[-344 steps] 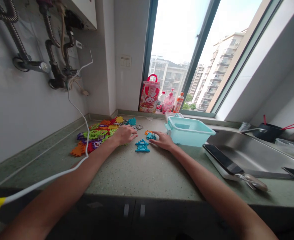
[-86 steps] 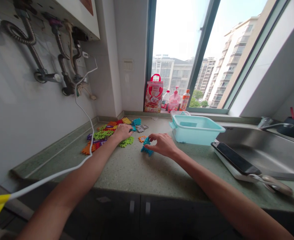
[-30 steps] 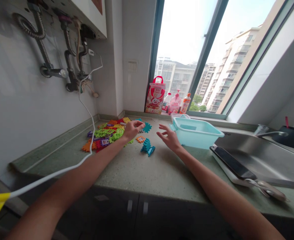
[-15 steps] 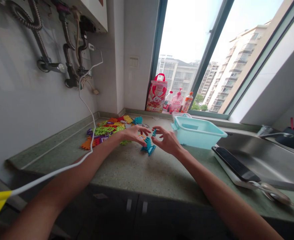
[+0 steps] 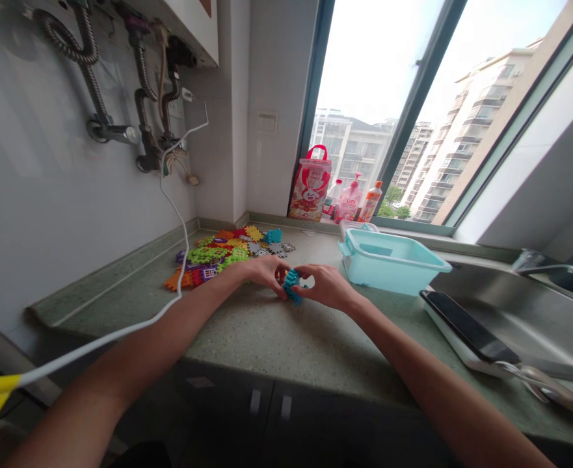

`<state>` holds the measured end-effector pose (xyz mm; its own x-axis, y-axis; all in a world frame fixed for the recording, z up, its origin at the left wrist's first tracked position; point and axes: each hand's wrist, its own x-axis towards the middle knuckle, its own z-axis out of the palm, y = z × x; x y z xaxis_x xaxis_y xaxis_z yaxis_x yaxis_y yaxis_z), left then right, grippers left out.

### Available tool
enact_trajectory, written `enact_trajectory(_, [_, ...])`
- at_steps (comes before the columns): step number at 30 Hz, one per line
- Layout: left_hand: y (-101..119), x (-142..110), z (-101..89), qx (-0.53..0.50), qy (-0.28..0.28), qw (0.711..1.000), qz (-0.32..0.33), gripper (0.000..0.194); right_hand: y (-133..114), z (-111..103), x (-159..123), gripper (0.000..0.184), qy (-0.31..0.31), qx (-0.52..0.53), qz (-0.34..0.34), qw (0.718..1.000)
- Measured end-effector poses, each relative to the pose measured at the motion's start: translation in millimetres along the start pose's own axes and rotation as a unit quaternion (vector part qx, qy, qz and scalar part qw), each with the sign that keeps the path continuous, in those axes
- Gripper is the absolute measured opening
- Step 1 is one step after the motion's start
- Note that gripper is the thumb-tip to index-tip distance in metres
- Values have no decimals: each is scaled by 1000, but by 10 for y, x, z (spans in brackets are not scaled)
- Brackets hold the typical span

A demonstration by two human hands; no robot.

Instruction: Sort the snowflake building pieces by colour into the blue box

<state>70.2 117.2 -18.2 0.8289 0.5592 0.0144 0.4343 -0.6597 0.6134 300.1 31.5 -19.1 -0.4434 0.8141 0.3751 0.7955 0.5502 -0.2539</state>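
Observation:
Both hands meet over a small teal block assembly (image 5: 291, 285) on the green stone countertop (image 5: 286, 338). My left hand (image 5: 265, 273) pinches it from the left, fingers curled around it. From the right, my right hand (image 5: 326, 286) closes on the same piece. Behind my left hand lies a pile of colourful interlocking plastic blocks (image 5: 220, 257), orange, green, yellow, purple and teal.
A light blue plastic tub (image 5: 394, 266) stands right of the hands. Beyond it are a steel sink (image 5: 520, 305), a phone-like slab (image 5: 466, 325) on its edge, and a tap (image 5: 534, 263). A red bag (image 5: 309, 185) and bottles (image 5: 352, 201) sit on the windowsill. A white cable (image 5: 169, 214) hangs across the left.
My left hand took a teal block from the pile and brought it to the assembly. Both hands have closed together on the teal piece.

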Motion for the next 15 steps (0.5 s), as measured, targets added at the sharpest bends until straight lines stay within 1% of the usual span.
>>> enact_trajectory(2, [5, 12, 19, -39, -20, 999, 5, 52, 5, 11, 5, 37, -9, 30, 9, 999])
enact_trajectory(4, [-2, 28, 42, -77, -28, 997, 3, 52, 8, 33, 8, 36, -16, 62, 15, 998])
enact_trajectory(6, [-13, 42, 65, -109, -26, 994, -6, 54, 12, 59, 10, 33, -13, 86, 23, 996])
enact_trajectory(8, [-15, 55, 84, -121, -16, 992, -20, 55, 25, 84, 13, 32, -6, 103, 32, 994])
enact_trajectory(12, [43, 72, 118, -72, 23, 996, -48, 47, 77, 122, 31, 35, -6, 127, 33, 991])
enact_trajectory(15, [105, 68, 115, -18, 39, 998, -51, 43, 120, 144, 44, 38, -4, 137, 37, 990])
